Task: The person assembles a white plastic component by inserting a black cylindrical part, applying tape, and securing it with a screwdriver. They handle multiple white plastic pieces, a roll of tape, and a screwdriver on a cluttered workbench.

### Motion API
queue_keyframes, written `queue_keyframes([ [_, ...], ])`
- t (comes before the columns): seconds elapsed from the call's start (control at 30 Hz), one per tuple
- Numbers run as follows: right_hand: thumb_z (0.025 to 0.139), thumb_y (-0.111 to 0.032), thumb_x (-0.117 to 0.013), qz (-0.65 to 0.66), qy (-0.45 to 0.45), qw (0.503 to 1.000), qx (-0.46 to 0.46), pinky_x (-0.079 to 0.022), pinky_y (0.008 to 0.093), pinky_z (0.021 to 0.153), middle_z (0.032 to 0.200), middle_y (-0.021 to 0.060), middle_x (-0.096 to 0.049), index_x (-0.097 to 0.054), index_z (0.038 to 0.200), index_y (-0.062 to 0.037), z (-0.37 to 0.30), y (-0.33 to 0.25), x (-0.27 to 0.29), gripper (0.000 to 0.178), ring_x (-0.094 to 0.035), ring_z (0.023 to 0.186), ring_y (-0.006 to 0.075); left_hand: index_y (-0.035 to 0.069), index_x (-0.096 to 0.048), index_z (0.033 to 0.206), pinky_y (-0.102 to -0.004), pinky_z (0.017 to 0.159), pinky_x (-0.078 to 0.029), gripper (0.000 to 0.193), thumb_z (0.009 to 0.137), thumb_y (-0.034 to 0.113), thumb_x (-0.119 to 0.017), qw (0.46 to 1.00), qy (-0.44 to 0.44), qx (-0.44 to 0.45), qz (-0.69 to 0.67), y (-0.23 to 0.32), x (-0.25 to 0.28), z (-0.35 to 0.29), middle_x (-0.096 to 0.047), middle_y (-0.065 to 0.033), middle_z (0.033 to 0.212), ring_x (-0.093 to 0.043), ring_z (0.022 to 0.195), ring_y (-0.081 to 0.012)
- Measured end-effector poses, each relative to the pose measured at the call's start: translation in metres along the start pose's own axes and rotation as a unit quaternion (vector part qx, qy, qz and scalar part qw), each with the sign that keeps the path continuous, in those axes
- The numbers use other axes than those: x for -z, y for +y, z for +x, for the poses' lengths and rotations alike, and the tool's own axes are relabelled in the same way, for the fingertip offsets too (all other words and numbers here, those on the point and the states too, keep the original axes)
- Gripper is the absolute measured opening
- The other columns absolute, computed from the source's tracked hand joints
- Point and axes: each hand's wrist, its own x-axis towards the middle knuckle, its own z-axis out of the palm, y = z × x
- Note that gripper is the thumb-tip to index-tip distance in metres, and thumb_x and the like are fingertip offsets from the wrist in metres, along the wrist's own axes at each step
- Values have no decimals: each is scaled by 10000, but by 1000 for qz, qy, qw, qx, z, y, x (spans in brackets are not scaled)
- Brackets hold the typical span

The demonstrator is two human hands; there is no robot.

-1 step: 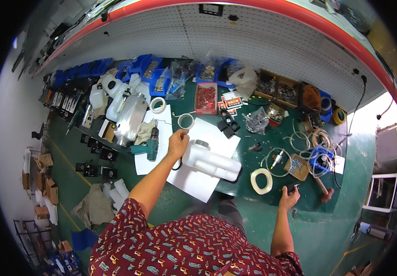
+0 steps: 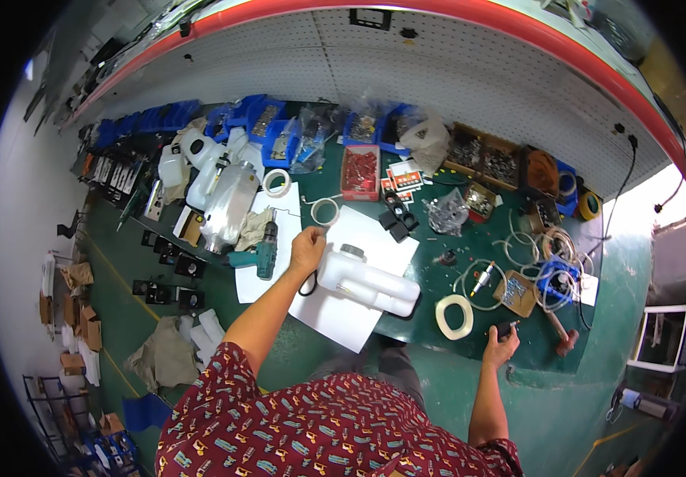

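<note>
Head view, looking down on a green tabletop (image 2: 421, 324), clock face centred on a white plastic tank (image 2: 371, 282). Tank grey-capped and lying across a white sheet (image 2: 351, 332), with its right end past the sheet's edge. At ten o'clock, left hand (image 2: 307, 250) with fingers curled together beside the tank's upper left corner; impossible to tell whether gripping or only touching. At four o'clock, beyond a cream-coloured roll (image 2: 456, 335), right hand (image 2: 502, 346) closed around a small black object (image 2: 505, 328), at the tabletop's front edge. Near nine o'clock, a green and black power drill (image 2: 266, 258). At eleven, farther off, a blue bin (image 2: 273, 161) of small parts; at twelve, a red box (image 2: 360, 195) full of little red pieces. At one, a cluster of black fittings (image 2: 398, 230). At three, an open cardboard box (image 2: 524, 307) of screws; slightly lower and farther out, a hammer (image 2: 567, 343).
</note>
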Motion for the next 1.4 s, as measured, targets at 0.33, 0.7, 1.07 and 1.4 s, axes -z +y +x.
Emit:
queue_keyframes([
  [0.33, 935, -190, -807, 91, -29, 992, -77, -561, 358, 890, 1410, 219, -589, -497, 1505, 27, -14, 6, 18, 683, -682, 1014, 246, 30, -706, 1240, -509, 955, -541, 321, 929, 105, -673, 970, 56, 52, 232, -41, 36, 76, -699, -226, 1213, -673, 1135, -407],
  [0.7, 984, -104, -652, 77, 57, 987, -127, -577, 295, 712, 1284, 168, -686, -589, 1384, 34, -96, -49, 76, 428, -688, 982, 195, 22, -514, 1451, -495, 1044, -513, 560, 899, -72, -536, 970, 38, 67, 233, -107, 44, 193, -626, -288, 1330, -626, 1234, -462],
  [1.07, 1000, -92, -684, 355, -370, 857, -46, -631, 324, 814, 1257, 152, -709, -655, 1314, 80, -102, -355, -27, 359, -726, 1042, 204, 26, -620, 892, -401, 789, -524, 447, 723, 320, -911, 927, -147, -344, -1, 72, 101, 17, -578, -139, 970, -611, 891, -325],
  [1.4, 930, -49, -773, 373, -612, 697, -26, -609, 289, 734, 1195, 134, -642, -545, 1458, 41, -141, -435, -34, 582, -690, 946, 176, 49, -719, 1068, -690, 1194, -277, 396, 709, 190, -803, 868, -240, -416, 124, 95, 134, -76, -577, -183, 1407, -388, 1457, -538],
])
